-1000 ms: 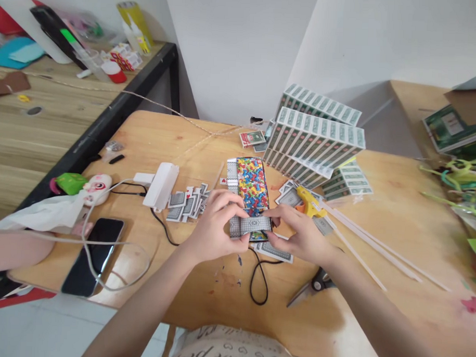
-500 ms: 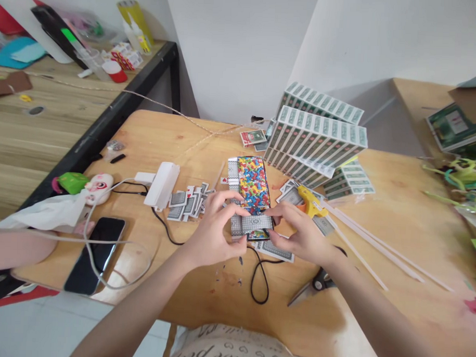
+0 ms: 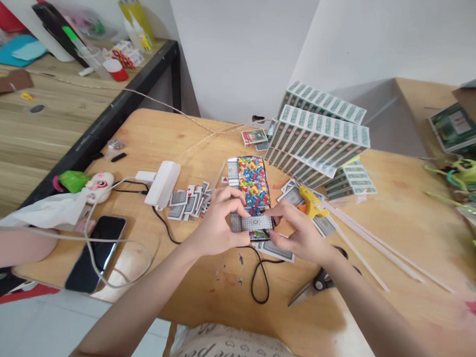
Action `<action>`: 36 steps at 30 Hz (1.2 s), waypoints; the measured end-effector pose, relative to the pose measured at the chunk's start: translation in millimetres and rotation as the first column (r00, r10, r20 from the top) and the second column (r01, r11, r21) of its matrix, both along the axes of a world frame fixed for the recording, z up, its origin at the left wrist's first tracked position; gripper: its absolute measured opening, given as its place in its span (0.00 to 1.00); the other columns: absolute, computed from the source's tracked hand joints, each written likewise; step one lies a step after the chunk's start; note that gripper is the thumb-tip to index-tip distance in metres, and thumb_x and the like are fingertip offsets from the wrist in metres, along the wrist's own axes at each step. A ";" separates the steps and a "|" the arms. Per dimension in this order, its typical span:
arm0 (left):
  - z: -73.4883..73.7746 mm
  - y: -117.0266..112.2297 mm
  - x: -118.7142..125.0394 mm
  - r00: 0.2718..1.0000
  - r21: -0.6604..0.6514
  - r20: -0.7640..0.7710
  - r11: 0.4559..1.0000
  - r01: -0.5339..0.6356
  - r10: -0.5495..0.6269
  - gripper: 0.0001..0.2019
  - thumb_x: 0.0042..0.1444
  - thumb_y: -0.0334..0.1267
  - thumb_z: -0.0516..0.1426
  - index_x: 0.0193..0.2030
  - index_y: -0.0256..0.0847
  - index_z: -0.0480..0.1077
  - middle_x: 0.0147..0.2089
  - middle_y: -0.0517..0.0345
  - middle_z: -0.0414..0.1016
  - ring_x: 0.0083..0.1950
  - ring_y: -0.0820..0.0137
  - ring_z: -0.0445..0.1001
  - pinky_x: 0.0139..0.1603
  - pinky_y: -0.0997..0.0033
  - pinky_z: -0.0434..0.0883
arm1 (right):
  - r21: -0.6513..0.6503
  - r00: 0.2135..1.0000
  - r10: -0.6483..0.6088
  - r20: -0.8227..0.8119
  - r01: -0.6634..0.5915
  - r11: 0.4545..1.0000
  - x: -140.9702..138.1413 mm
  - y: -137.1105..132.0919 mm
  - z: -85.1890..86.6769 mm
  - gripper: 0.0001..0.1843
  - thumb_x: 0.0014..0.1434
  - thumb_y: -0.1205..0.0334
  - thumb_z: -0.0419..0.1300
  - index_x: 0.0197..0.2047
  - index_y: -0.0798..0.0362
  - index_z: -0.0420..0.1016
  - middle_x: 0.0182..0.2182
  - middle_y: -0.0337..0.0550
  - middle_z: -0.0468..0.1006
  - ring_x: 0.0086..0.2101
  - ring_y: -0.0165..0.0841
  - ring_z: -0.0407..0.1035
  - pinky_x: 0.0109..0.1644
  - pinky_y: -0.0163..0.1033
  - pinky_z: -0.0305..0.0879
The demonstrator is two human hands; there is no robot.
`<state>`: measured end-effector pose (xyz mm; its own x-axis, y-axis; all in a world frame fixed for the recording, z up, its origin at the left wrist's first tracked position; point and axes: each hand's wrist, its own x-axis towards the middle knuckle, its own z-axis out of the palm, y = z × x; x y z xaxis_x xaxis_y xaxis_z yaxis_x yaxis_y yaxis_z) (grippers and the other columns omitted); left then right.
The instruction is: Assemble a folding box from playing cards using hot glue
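Observation:
In the middle of the table lies a flat dark-edged case (image 3: 253, 181) with a multicoloured pattern on top. Across its near end sits a grey-backed playing card (image 3: 255, 223), apparently folded into a strip. My left hand (image 3: 221, 219) grips the card's left part between thumb and fingers. At the other end my right hand (image 3: 294, 227) pinches the card against the case's right edge. Another grey card piece (image 3: 232, 170) lies along the case's far left side. Loose playing cards (image 3: 188, 200) are spread left of my left hand, and more cards (image 3: 276, 250) lie under my right hand.
A yellow glue gun (image 3: 311, 202) and clear glue sticks (image 3: 376, 246) lie to the right, with black scissors (image 3: 322, 280) nearer me. Stacked card boxes (image 3: 321, 134) stand behind. A phone (image 3: 96, 254), a white power block (image 3: 163, 185) and cables are at left, beside another person's arm (image 3: 19, 249).
My left thumb and fingers have shifted slightly right and closer together on the card. My right hand stays almost where it was, and the view has moved a little.

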<state>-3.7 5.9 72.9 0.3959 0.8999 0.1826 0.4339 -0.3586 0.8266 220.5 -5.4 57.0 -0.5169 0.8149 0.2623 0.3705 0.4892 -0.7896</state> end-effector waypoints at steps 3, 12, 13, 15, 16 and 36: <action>0.4 2.6 2.8 1.000 -0.045 0.006 0.999 -0.012 0.012 0.11 0.36 0.26 0.63 0.27 0.41 0.67 0.44 0.59 0.67 0.52 0.63 0.65 0.56 0.58 0.59 | -0.022 1.000 -0.004 -0.002 0.004 1.000 -0.1 -0.4 -0.2 0.15 0.58 0.67 0.60 0.48 0.50 0.66 0.31 0.38 0.66 0.32 0.29 0.63 0.39 0.37 0.63; 2.3 4.0 3.6 1.000 -0.059 0.006 0.998 -0.017 0.018 0.10 0.37 0.24 0.60 0.25 0.41 0.67 0.46 0.60 0.71 0.52 0.63 0.65 0.56 0.58 0.59 | -0.180 0.995 -0.004 -0.097 -0.014 0.984 -2.3 -0.1 -3.0 0.18 0.56 0.67 0.60 0.50 0.50 0.62 0.26 0.32 0.62 0.26 0.26 0.61 0.33 0.34 0.63; 1.6 3.7 3.4 1.000 -0.054 0.006 0.998 -0.016 0.016 0.10 0.37 0.24 0.60 0.25 0.41 0.67 0.46 0.60 0.71 0.52 0.63 0.64 0.56 0.58 0.59 | -0.185 0.995 -0.005 -0.102 -0.014 0.983 -2.7 0.0 -3.3 0.19 0.56 0.67 0.60 0.50 0.50 0.62 0.26 0.32 0.62 0.26 0.26 0.61 0.33 0.35 0.63; 0.2 3.2 2.7 1.000 -0.049 0.010 0.999 -0.013 0.014 0.10 0.37 0.24 0.60 0.26 0.41 0.67 0.46 0.60 0.71 0.53 0.63 0.64 0.57 0.58 0.59 | -0.171 0.995 -0.015 -0.101 -0.002 0.985 -3.2 -0.6 -4.5 0.20 0.56 0.66 0.60 0.52 0.50 0.61 0.25 0.31 0.63 0.26 0.26 0.62 0.33 0.35 0.64; -0.5 3.1 2.1 1.000 -0.049 0.011 0.999 -0.010 0.011 0.10 0.37 0.24 0.60 0.26 0.41 0.67 0.46 0.60 0.71 0.53 0.63 0.64 0.57 0.58 0.58 | -0.147 0.995 -0.026 -0.099 0.011 0.989 -3.3 -1.2 -5.3 0.20 0.56 0.66 0.60 0.52 0.50 0.61 0.25 0.31 0.63 0.26 0.26 0.62 0.33 0.35 0.64; -4.1 4.7 -1.0 0.999 -0.044 -0.004 0.998 0.034 -0.034 0.09 0.38 0.29 0.61 0.27 0.42 0.67 0.49 0.59 0.70 0.54 0.61 0.64 0.58 0.57 0.58 | 0.267 0.964 0.105 0.244 -0.171 0.948 -2.5 24.8 3.9 0.09 0.54 0.60 0.58 0.35 0.49 0.59 0.30 0.40 0.68 0.30 0.32 0.63 0.31 0.36 0.62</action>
<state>-4.7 10.6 68.8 0.4275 0.8929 0.1414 0.4256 -0.3368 0.8399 218.0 19.4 60.9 -0.6910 0.6401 0.3358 0.4342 0.7390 -0.5152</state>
